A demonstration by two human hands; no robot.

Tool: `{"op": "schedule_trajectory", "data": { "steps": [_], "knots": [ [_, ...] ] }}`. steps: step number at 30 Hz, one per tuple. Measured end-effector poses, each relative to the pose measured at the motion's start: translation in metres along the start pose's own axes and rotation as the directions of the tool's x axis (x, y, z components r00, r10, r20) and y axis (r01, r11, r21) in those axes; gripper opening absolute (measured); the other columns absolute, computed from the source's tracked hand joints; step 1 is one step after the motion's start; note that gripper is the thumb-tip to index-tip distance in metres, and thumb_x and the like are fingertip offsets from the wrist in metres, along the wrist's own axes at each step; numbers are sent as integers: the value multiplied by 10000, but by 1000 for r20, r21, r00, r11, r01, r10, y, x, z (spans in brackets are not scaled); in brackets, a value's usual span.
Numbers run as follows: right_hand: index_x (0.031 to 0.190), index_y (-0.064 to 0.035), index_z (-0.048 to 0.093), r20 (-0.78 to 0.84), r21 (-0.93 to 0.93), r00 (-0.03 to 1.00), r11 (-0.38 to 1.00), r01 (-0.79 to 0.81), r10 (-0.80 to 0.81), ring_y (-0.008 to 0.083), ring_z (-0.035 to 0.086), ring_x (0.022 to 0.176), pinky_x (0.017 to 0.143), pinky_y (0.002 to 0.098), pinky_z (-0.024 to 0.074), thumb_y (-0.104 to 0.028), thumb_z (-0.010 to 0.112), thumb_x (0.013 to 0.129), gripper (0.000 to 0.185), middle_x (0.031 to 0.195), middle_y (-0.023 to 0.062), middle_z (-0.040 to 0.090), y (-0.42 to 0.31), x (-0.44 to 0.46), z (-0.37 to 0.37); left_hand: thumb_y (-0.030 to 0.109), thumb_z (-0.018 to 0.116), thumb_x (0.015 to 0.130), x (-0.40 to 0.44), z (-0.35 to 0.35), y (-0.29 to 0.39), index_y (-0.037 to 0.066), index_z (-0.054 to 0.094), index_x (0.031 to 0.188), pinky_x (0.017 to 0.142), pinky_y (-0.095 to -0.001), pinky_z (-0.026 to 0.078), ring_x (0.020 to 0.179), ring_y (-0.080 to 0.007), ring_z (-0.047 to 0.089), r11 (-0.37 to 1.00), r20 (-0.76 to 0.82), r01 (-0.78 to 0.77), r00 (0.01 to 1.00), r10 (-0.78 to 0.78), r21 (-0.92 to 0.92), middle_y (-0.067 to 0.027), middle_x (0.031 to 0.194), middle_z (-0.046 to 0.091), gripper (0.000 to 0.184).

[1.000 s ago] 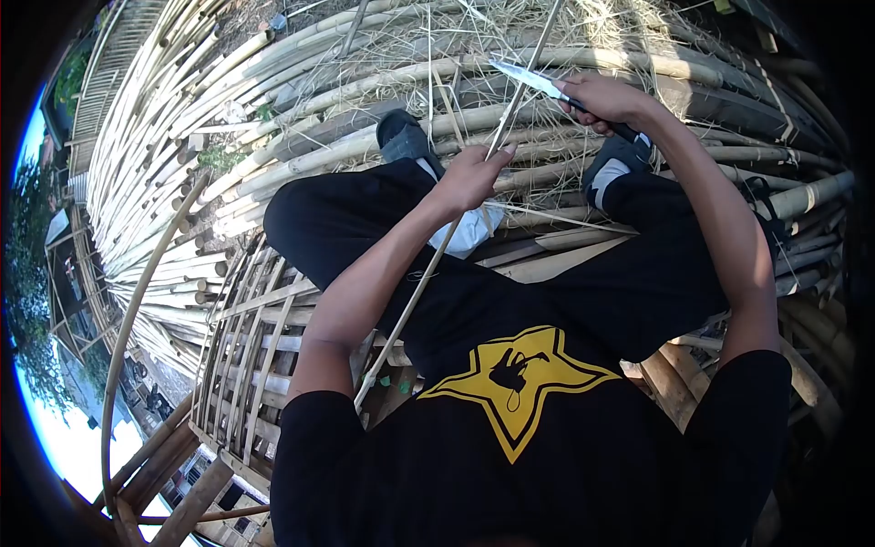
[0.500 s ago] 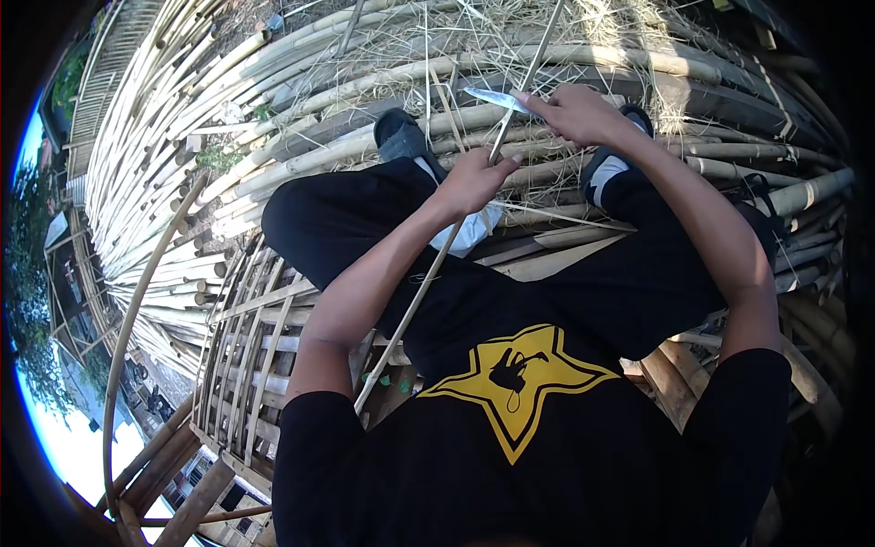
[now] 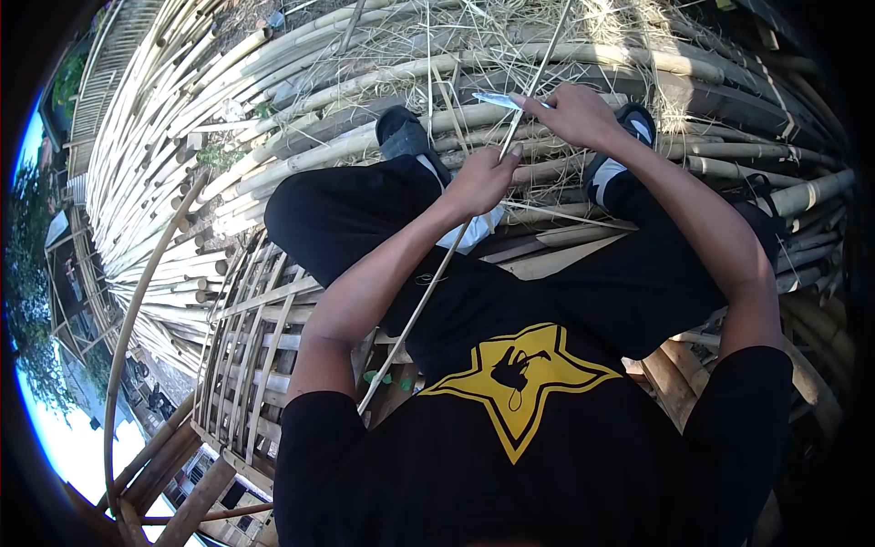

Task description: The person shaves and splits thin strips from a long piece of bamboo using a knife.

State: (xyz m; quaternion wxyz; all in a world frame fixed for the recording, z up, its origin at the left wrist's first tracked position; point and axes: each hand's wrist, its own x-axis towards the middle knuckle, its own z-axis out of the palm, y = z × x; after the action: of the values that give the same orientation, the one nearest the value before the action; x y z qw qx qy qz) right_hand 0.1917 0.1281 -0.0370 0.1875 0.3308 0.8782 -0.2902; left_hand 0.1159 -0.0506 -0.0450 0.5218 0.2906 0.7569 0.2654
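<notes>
A long thin bamboo strip (image 3: 423, 304) runs slantwise from beside my shirt up past both hands to the top edge. My left hand (image 3: 480, 180) is closed around its middle, above my lap. Farther up the strip, my right hand (image 3: 576, 116) grips a knife, its fingers hiding the handle. The knife's blade (image 3: 497, 99) points left and crosses the strip, with my right thumb close to the crossing. Whether the edge cuts into the strip cannot be made out.
Many bamboo poles (image 3: 365, 90) lie beyond my feet, with shavings (image 3: 583, 32) scattered over them. A slatted bamboo frame (image 3: 239, 365) stands at the left, beside a bent pole (image 3: 123, 337). White cloth or plastic (image 3: 476, 230) lies below my left hand.
My right hand has come left and slightly down, bringing the knife from beside the strip's upper part to across it. My left hand has shifted slightly right with the strip.
</notes>
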Motion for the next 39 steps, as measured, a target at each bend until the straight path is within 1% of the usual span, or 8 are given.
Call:
{"op": "schedule_trajectory", "data": {
  "steps": [13, 15, 19, 21, 23, 26, 30, 39],
  "knots": [
    [425, -76, 489, 57, 310, 997, 950, 35, -55, 170, 480, 436, 476, 351, 380, -736, 502, 755, 738, 419, 32, 440, 3, 3, 1, 445, 363, 979, 15, -7, -10, 28, 442, 697, 422, -342, 311, 444, -135, 351, 964, 59, 111, 993, -100, -243, -10, 517, 378, 509],
    [429, -92, 378, 28, 616, 985, 779, 115, -168, 76, 276, 401, 420, 284, 220, -608, 544, 836, 678, 414, -45, 280, -3, 1, -5, 459, 372, 976, 14, -6, -19, 75, 409, 708, 397, -299, 260, 423, -99, 299, 919, 141, 207, 976, -169, -336, 26, 506, 322, 470],
    [454, -58, 442, -139, 188, 981, 969, 158, -133, 73, 263, 399, 420, 283, 226, -616, 525, 845, 686, 415, -33, 279, 3, 6, -42, 489, 363, 972, 10, -6, -15, 135, 353, 708, 374, -247, 178, 406, -52, 208, 898, 235, 296, 945, -226, -325, 76, 504, 246, 441],
    [474, -16, 515, -143, 40, 989, 998, 55, -49, 148, 426, 405, 444, 328, 345, -650, 512, 826, 725, 421, 42, 407, 14, 4, -56, 504, 351, 968, 4, -9, -8, 136, 357, 714, 375, -245, 168, 407, -50, 196, 893, 255, 292, 943, -211, -341, 81, 509, 235, 447],
    [807, -4, 650, -354, -360, 935, 923, -137, 1, 274, 662, 787, 654, 373, 516, -681, 470, 820, 700, 787, 184, 654, 45, 17, -56, 519, 340, 964, 7, -10, -7, 137, 360, 720, 377, -243, 158, 408, -48, 183, 887, 270, 285, 943, -193, -362, 86, 514, 224, 454],
    [1000, 14, 609, -197, -372, 964, 896, -243, 180, 342, 593, 1046, 830, 427, 507, -467, 523, 876, 504, 1044, 231, 623, 49, 14, -71, 561, 329, 948, 10, -8, -15, 135, 390, 739, 371, -237, 160, 401, -44, 190, 830, 246, 300, 948, -204, -469, 83, 514, 211, 478],
    [1043, 26, 577, -120, -411, 993, 909, -61, 12, 382, 584, 1028, 869, 442, 487, -104, 523, 824, 261, 1084, 250, 600, 71, 23, -60, 559, 340, 946, 12, -9, -13, 130, 392, 733, 357, -229, 160, 387, -44, 190, 786, 221, 291, 955, -200, -545, 77, 508, 218, 482],
    [1153, -10, 558, -227, -191, 964, 977, 93, -137, 368, 596, 995, 839, 454, 479, -261, 491, 892, 368, 1053, 241, 604, 35, 0, -54, 441, 562, 903, 8, -19, -2, 85, 449, 771, 344, -251, 369, 369, -89, 434, 829, 127, 156, 986, -104, -537, 13, 512, 428, 397]
  ]
}}
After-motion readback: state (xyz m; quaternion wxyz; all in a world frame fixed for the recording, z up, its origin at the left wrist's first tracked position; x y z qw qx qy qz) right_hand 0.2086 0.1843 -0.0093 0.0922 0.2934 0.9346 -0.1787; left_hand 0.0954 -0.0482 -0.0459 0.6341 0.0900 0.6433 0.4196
